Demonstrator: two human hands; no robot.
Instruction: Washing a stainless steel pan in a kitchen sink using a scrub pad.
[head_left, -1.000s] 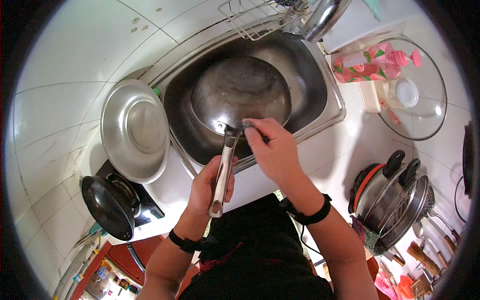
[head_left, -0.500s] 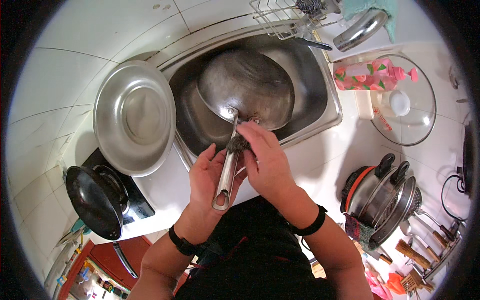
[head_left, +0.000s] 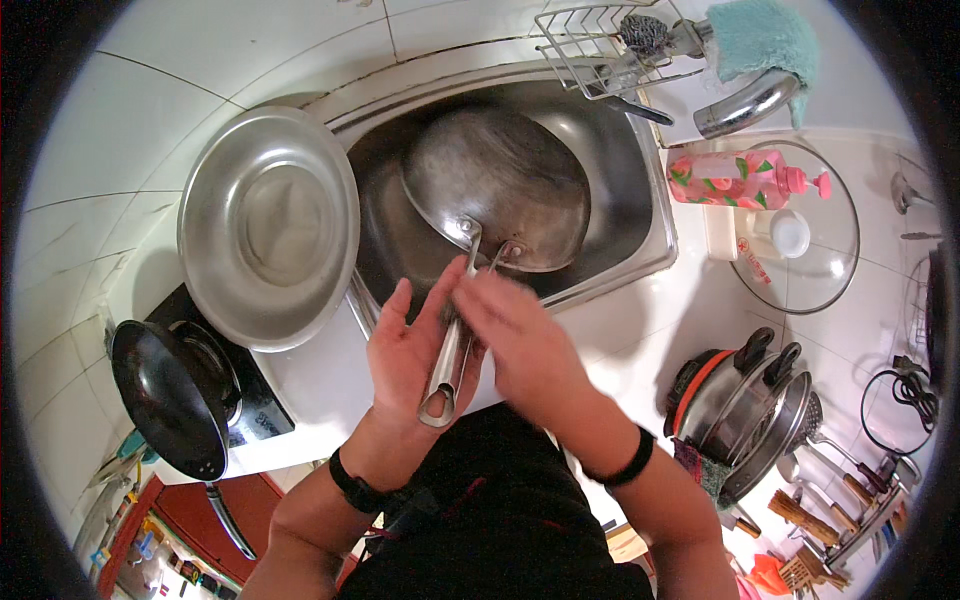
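The dark, worn wok (head_left: 500, 175) lies in the steel sink (head_left: 620, 195), apparently bottom up, its hollow steel handle (head_left: 440, 395) pointing toward me. My left hand (head_left: 398, 355) supports the handle from the left and beneath, thumb raised, fingers around it. My right hand (head_left: 525, 355) lies over the handle's middle, its fingers bent and motion-blurred, hiding whatever is in them. Both hands are close together at the sink's near edge.
A steel basin (head_left: 230, 230) and black pan (head_left: 160, 400) stand left. Right are a pink pump bottle (head_left: 725, 180), glass lid (head_left: 810, 270), stacked pots (head_left: 735, 420) and hanging utensils (head_left: 810, 520). A wire rack (head_left: 600, 35) with a scrubber (head_left: 645, 33) sits behind the sink.
My right hand has moved from the handle's base down along it, and the dark scrubber seen under its fingers is now hidden. The wok has turned slightly; my view has shifted.
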